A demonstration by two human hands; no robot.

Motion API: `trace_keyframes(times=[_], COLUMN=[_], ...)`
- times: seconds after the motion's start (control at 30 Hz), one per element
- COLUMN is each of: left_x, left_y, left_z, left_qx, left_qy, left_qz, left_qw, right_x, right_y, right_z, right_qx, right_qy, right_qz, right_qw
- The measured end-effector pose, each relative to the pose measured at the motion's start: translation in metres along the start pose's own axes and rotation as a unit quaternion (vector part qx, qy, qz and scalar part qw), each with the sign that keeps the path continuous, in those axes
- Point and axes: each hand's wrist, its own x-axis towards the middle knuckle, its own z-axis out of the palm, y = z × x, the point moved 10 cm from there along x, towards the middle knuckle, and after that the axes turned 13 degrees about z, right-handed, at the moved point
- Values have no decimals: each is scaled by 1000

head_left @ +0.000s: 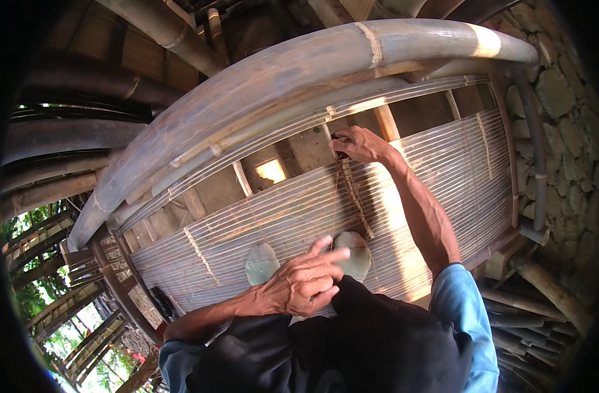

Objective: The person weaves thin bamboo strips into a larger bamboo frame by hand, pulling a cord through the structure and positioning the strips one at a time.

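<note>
A wide mat of thin, pale parallel slats [286, 206] is stretched in front of me, tied across by rows of cord. My right hand [357, 144] reaches to its far edge with fingers bent together beside an upright strip. What the fingertips pinch there is hidden. A dark, knotted cord row [357, 200] runs from that spot toward me. My left hand [303, 281] is raised over the near part of the mat, slightly blurred, its thumb and index finger stretched apart and the other fingers curled. Two rounded grey stones, a left one [261, 263] and a right one [353, 255], rest on the slats near it.
A thick bamboo pole [286, 78] curves across the far side of the frame, with several long slats [437, 88] just below it. Bamboo poles [77, 141] stand at the left. A stone wall [565, 124] rises at the right, and cut bamboo [522, 321] is stacked at the lower right.
</note>
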Motion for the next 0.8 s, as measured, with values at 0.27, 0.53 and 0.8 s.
trace_keyframes(times=[0.27, 0.53, 0.8], left_x=[-15, -6, -24], left_y=[10, 33, 22], left_z=[-7, 6, -29], left_qx=[-59, -29, -4], left_qy=[7, -25, -10], left_qz=[-20, 16, -1], left_qw=[998, 999, 1000], right_x=[-136, -197, -206], right_y=[-88, -84, -91], right_z=[5, 59, 75], right_qx=[-7, 15, -56], right_qy=[162, 64, 77], right_qz=[-298, -325, -290], right_qw=[941, 944, 952])
